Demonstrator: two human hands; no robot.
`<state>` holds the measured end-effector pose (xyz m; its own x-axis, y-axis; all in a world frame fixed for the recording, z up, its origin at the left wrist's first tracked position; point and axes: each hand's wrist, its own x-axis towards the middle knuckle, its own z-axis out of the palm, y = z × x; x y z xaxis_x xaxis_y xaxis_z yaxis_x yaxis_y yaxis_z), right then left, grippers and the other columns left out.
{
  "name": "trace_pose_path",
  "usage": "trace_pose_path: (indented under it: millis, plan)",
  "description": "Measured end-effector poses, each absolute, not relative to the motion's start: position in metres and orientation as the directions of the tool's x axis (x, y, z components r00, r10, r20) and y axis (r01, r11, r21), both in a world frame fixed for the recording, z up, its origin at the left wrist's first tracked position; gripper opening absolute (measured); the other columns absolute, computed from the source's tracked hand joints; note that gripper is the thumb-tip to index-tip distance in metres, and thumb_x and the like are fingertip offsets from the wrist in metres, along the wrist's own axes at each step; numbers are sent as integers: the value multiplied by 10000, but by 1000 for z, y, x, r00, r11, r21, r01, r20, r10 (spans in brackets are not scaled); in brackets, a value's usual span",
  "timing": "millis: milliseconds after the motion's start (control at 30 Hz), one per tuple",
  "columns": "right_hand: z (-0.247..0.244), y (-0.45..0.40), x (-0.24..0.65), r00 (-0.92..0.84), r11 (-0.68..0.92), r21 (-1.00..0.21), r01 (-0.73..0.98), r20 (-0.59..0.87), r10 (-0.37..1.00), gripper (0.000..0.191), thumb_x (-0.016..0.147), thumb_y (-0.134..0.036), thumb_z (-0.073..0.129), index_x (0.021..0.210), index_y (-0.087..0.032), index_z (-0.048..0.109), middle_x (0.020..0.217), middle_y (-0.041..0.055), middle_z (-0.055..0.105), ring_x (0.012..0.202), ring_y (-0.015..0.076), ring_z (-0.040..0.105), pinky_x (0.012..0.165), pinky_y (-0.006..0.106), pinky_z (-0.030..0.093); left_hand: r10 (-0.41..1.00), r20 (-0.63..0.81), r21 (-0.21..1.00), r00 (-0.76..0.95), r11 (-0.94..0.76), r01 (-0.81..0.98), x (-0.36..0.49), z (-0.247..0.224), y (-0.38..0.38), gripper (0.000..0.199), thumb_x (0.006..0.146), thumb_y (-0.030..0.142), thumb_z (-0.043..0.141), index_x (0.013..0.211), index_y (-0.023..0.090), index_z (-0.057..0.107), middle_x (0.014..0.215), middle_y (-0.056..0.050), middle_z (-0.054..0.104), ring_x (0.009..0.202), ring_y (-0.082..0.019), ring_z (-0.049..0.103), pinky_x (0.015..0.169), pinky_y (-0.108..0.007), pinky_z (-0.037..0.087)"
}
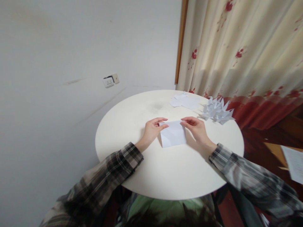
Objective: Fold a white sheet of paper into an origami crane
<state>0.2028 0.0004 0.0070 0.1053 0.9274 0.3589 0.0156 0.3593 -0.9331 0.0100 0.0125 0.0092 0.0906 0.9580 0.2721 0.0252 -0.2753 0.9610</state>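
Note:
A white sheet of paper [174, 135] is held slightly raised at its far edge over the round white table [165, 176]. Its far left corner is pinched between the thumb and fingers of my left hand [153, 130]. My right hand [196, 127] grips the far right corner in the same way. The paper's near edge is low, close to the tabletop.
Loose white paper pieces [187, 101] lie at the table's far side. A pile of pointed folded papers [217, 110] stands at its right edge. Behind are a wall with a socket [108, 82] and a flowered curtain [213, 47]; printed paper [293, 162] lies lower right.

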Motion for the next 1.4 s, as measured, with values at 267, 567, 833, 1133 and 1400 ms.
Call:
trace_pose_path:
  millis: [267,567,833,1133,1400]
  plan:
    - [6,1,202,105,348,-937,-32,343,933,198,592,-295,739,750,-194,676,734,25,661,675,141,575,660,293,458,960,262,964,101,-266,26,9,9,12,271,613,279,723,838,130,703,826,-61,688,678,-137,592,623,-237,455]
    - [3,4,206,143,344,-938,-30,337,931,200,586,-310,737,741,-200,675,729,25,658,676,146,572,654,298,453,951,275,959,144,-282,33,9,4,12,353,633,279,714,959,146,692,921,-59,689,746,-151,612,672,-246,482]
    - [7,2,204,132,329,-942,-62,319,938,205,581,-281,737,763,-198,688,729,18,659,664,133,561,648,285,440,957,284,957,56,-286,40,8,4,16,327,621,254,720,927,140,702,761,-35,686,642,-121,579,605,-224,458]
    - [6,2,203,149,287,-956,-65,276,950,180,559,-266,737,714,-187,692,726,31,676,665,143,570,650,291,438,958,282,958,45,-284,40,7,4,17,274,629,297,714,850,134,711,779,-56,689,659,-131,578,606,-232,442]
    - [-1,4,200,152,84,-992,-92,70,986,193,481,-245,744,620,-141,659,561,9,618,525,106,503,537,255,370,947,301,915,112,-320,247,3,-9,29,185,654,253,670,787,130,707,717,-39,666,624,-125,545,573,-222,406]
